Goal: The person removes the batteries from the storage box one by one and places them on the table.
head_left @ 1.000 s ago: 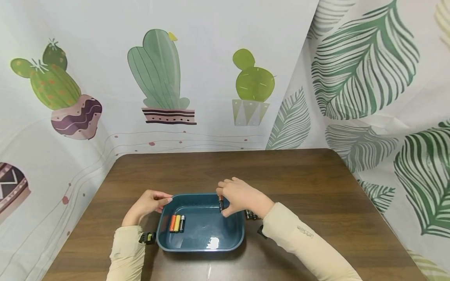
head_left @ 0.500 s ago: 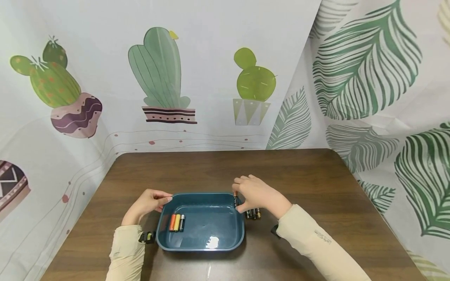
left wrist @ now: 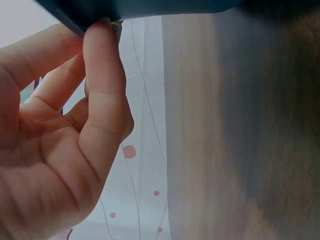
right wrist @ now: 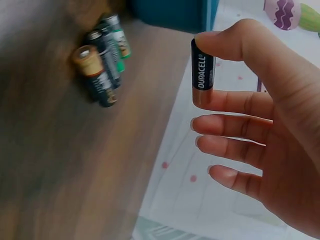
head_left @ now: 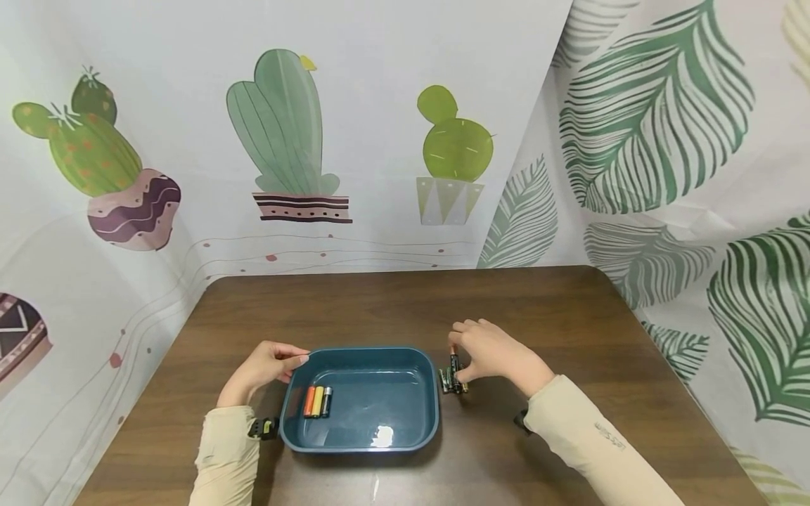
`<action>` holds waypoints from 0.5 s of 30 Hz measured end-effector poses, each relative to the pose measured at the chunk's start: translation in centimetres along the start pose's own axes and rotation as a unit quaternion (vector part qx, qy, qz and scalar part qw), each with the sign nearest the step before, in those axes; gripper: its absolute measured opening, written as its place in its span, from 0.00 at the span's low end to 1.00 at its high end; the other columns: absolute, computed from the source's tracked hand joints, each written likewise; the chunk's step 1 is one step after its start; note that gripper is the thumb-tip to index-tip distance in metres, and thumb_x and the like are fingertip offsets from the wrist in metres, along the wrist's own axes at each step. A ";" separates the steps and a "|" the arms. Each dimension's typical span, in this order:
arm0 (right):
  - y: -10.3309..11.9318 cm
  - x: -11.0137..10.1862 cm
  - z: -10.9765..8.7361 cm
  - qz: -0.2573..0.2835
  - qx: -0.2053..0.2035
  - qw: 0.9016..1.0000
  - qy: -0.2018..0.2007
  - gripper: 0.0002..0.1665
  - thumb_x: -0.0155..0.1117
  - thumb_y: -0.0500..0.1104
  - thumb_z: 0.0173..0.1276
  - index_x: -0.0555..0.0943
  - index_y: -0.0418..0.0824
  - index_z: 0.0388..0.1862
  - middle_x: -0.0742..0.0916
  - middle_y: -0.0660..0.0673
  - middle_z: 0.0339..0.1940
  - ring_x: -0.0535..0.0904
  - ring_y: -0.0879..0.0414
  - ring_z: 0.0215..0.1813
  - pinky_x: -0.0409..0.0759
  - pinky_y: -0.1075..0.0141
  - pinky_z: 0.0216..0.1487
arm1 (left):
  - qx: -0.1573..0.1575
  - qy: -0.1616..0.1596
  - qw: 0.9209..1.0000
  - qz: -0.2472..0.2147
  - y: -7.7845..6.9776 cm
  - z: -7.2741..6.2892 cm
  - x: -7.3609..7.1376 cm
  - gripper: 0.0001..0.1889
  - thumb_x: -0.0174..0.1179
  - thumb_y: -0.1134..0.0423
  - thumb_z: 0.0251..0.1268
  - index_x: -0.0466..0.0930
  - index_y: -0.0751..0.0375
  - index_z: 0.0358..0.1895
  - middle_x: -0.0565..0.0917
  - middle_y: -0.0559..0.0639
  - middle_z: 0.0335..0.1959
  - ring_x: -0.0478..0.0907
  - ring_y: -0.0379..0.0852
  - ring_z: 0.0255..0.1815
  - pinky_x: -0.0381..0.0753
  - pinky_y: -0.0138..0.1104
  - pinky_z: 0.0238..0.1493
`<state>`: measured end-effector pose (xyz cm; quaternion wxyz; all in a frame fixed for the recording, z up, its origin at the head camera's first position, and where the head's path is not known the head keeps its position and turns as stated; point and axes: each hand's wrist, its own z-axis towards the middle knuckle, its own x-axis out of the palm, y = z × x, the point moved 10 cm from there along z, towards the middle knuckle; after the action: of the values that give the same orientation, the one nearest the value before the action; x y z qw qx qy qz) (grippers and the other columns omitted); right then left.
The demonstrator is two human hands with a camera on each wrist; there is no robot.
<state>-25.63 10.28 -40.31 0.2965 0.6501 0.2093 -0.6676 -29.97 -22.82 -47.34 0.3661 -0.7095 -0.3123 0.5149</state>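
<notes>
My left hand pinches the rim of a dark blue rectangular plastic tub at its far left corner; the left wrist view shows thumb and fingers on the tub's edge. Inside the tub, toward the left, an orange battery, a yellow battery and a black battery lie side by side. Off the tub's right side, my right hand holds a black and copper Duracell battery upright between thumb and index finger, the other fingers extended. It hangs above a small group of batteries on the table.
The brown wooden table extends around the tub, with its far edge against a hanging cloth printed with cacti. A leaf-patterned cloth hangs at the right.
My right hand has moved right, carrying the Duracell battery from over the tub's right part to above the batteries on the table. The left hand stays at the rim.
</notes>
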 end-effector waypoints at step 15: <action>-2.9 4.1 -1.6 0.016 0.024 0.999 0.041 0.19 0.78 0.48 0.41 0.77 0.47 0.28 0.76 0.53 0.30 0.72 0.55 0.33 0.72 0.57 0.36 | -0.004 -0.001 1.000 -0.002 0.1 -0.1 -0.1 0.13 0.63 0.63 0.64 0.84 0.70 0.47 0.85 0.54 0.35 0.78 0.46 0.27 0.83 0.39 0.32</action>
<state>-26.33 12.98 -44.78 0.2826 0.6869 0.1950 -0.6405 -29.91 -23.00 -47.39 0.3641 -0.7100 -0.3162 0.5132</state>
